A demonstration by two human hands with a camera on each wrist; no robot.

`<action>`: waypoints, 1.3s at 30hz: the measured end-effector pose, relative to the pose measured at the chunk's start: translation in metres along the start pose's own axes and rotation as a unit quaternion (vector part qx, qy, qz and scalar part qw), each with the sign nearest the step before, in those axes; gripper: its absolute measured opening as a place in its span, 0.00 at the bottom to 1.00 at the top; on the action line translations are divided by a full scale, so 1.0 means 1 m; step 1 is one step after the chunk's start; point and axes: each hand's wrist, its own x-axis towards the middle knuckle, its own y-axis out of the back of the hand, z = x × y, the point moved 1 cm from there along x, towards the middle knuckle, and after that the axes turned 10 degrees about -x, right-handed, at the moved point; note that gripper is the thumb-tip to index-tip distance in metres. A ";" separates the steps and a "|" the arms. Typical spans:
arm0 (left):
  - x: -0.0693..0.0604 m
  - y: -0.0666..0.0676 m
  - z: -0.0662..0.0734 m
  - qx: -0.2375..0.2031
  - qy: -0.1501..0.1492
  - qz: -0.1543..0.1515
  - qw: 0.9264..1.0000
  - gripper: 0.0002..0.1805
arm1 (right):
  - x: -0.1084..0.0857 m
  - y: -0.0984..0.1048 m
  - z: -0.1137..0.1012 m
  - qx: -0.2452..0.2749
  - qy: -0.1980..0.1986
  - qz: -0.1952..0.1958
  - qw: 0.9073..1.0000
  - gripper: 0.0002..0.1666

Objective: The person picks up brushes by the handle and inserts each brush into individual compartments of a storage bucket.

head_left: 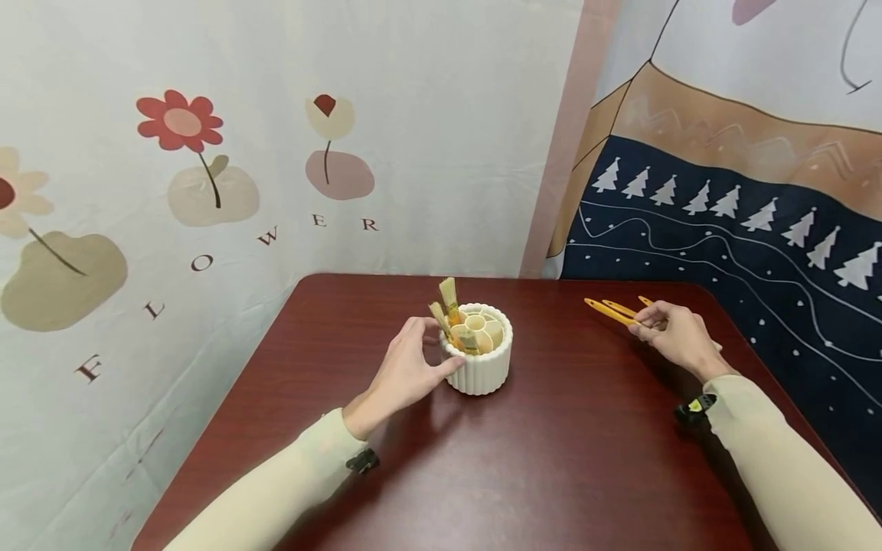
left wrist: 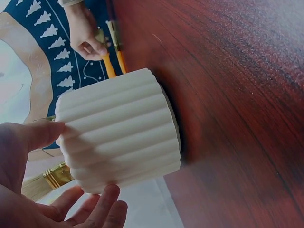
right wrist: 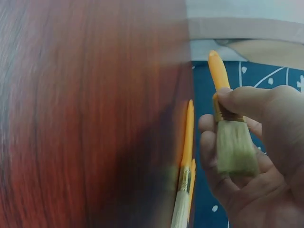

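Note:
A white ribbed round holder [head_left: 480,373] with inner compartments stands on the table, several brushes [head_left: 449,298] upright in it, bristles up. My left hand [head_left: 412,369] grips its left side, thumb and fingers on the rim and wall, also seen around the holder [left wrist: 118,133] in the left wrist view. At the table's right, my right hand [head_left: 678,337] pinches a brush [right wrist: 218,71] with an orange handle near its metal band, its pale bristles toward the palm. Beside and below it in the right wrist view lies another orange-handled brush [right wrist: 188,142], with part of one more next to it.
The dark red wooden table [head_left: 537,474] has its back edge against a white cloth [head_left: 441,153] printed with flowers and letters. A navy cloth with white trees [head_left: 689,237] hangs along the right side, close to my right hand.

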 end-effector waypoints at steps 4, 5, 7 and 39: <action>0.000 -0.001 -0.001 -0.003 0.001 -0.002 1.000 0.37 | -0.003 0.002 -0.009 0.029 -0.004 0.025 0.999 0.21; 0.001 -0.001 -0.002 -0.004 0.000 -0.003 1.000 0.37 | -0.003 0.002 -0.011 0.035 -0.003 0.031 0.999 0.21; 0.001 -0.001 -0.002 -0.005 -0.004 -0.004 1.000 0.37 | -0.005 0.001 -0.015 0.043 -0.002 0.044 0.998 0.22; -0.006 -0.002 -0.002 -0.005 -0.012 0.037 0.999 0.34 | -0.027 0.015 -0.099 0.210 0.060 0.127 0.967 0.28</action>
